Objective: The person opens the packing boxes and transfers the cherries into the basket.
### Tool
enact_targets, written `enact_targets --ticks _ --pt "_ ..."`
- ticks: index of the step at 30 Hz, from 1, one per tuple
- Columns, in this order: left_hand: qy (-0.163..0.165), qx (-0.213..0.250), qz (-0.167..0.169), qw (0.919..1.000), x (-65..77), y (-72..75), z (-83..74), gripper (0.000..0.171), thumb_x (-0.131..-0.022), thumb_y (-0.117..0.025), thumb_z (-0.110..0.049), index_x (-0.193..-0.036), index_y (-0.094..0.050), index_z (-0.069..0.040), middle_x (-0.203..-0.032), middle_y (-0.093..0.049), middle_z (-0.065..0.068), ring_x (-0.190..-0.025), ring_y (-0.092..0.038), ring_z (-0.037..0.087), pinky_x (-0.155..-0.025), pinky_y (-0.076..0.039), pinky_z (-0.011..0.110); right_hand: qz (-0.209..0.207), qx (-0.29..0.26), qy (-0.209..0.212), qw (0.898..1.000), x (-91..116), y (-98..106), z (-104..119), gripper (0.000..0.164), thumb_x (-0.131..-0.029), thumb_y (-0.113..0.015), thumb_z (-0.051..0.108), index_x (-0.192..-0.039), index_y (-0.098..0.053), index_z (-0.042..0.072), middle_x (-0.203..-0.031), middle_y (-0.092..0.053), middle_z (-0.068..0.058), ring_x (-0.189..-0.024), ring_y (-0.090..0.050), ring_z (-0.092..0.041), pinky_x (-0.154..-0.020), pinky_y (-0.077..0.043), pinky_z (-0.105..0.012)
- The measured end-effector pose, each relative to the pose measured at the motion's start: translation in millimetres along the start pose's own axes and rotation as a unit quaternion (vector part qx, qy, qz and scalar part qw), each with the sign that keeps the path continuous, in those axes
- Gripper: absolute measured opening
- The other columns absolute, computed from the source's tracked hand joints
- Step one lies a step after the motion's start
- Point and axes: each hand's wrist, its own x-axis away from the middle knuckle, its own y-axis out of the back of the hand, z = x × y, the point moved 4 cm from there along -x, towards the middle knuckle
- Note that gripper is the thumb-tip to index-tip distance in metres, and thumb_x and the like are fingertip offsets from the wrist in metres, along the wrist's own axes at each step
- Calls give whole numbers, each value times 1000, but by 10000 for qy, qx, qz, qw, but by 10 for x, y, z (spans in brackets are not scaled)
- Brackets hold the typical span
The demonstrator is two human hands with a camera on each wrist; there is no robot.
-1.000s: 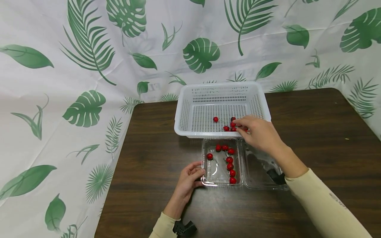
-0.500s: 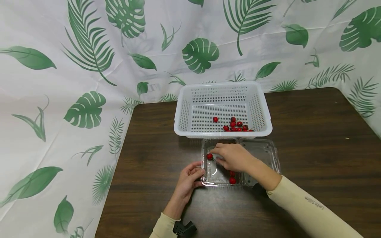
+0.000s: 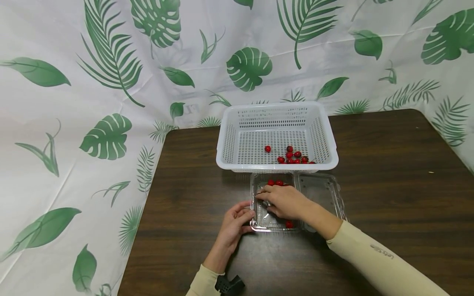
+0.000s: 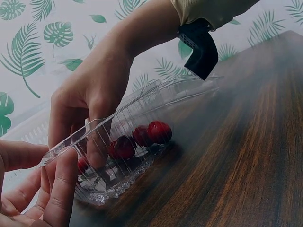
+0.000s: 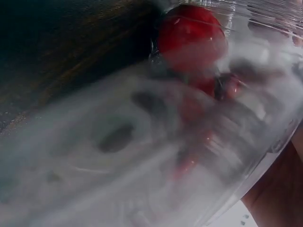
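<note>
In the head view my left hand [image 3: 235, 222] pinches the left rim of a clear plastic container [image 3: 257, 227]; the left wrist view shows the rim between thumb and fingers. Inside the container my right hand [image 3: 285, 201] reaches to the left side, curled fingers around a cherry [image 4: 83, 164] that the head view hides. Red cherries [image 3: 279, 183] show beyond the hand, and another cherry [image 3: 289, 224] lies at the near right corner. Through the wall, the left wrist view shows more cherries [image 4: 159, 132]. The right wrist view is blurred by the plastic, with a large red cherry [image 5: 191, 38] at its top.
Behind the container stands a white perforated basket [image 3: 277, 167] with several cherries [image 3: 298, 154] toward its near right. The container's clear lid [image 3: 320, 191] lies folded out to the right. The dark wooden table [image 3: 389, 164] ends at a leaf-print sheet [image 3: 207, 74].
My right hand has come from the basket down into the container, then slid slightly left over the lone cherry. My left hand has stayed on the rim.
</note>
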Motion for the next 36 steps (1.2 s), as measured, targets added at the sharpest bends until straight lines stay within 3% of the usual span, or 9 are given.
enact_targets --ticks 6,13,18,30,36 --pt "17 -20 -28 10000 -12 11 8 42 -90 -65 0 -128 -51 9 -88 -62 2 -74 -60 14 -53 -55 23 -373 -56 342 9987 -1 -24 26 34 -81 -80 19 -113 -69 19 -108 -62 0 -93 -63 -17 -65 -56 -35" --pt "-1 -35 -32 10000 -19 15 22 42 -89 -65 0 -128 -51 9 -87 -61 2 -73 -59 13 -52 -55 22 -529 78 570 9969 -11 -73 55 30 -78 -79 6 -100 -67 22 -91 -55 4 -73 -55 -12 -52 -47 -28" --pt "-1 -1 -33 10000 -20 18 27 42 -89 -65 0 -128 -51 9 -86 -61 2 -73 -59 13 -52 -55 23 -532 84 566 9969 -6 -85 68 32 -79 -77 -1 -99 -66 21 -89 -56 3 -70 -56 -14 -52 -48 -28" --pt "3 0 -14 10000 -27 26 27 43 -89 -65 0 -128 -50 10 -86 -61 1 -73 -59 13 -53 -55 23 -629 90 633 9960 0 -105 50 34 -77 -77 -1 -99 -65 22 -87 -56 5 -68 -53 -12 -52 -48 -27" --pt "-15 6 13 10000 -26 25 25 43 -89 -65 0 -128 -50 10 -86 -61 2 -74 -59 13 -53 -55 23 -611 22 668 9959 8 -9 72 30 -80 -71 -3 -96 -66 21 -83 -55 5 -64 -48 -10 -52 -46 -26"
